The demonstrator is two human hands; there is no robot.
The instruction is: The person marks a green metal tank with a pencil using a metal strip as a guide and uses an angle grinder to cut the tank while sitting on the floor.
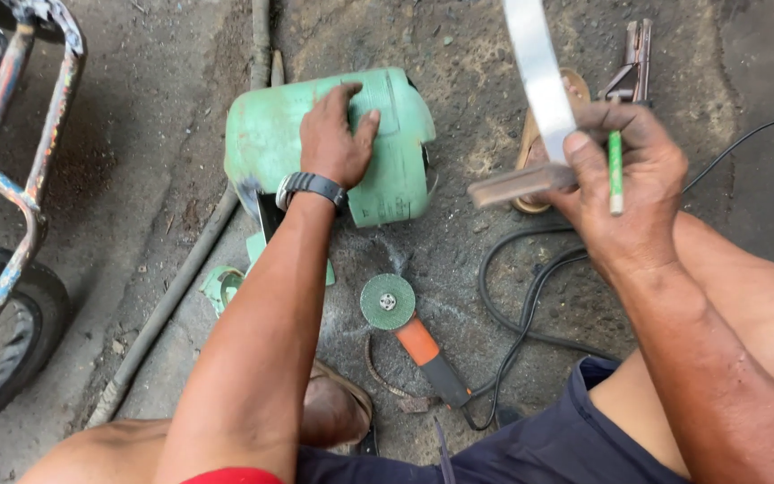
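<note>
Green metal casing (pixel 333 148) lies on dirt ground (pixel 136 161), far centre. Left hand (pixel 335 142) flat on top, fingers spread, pressing, not gripping. Right hand (pixel 624 193) raised at right, clenched around steel square (pixel 537 99) plus green marker (pixel 615 172). Angle grinder (pixel 405 323) with green disc rests near centre, black cable (pixel 517 305) looping beside right knee. Risks: casing may rock under palm on rough ground; square could slip from crowded grip; knee may snag cable and drag grinder.
</note>
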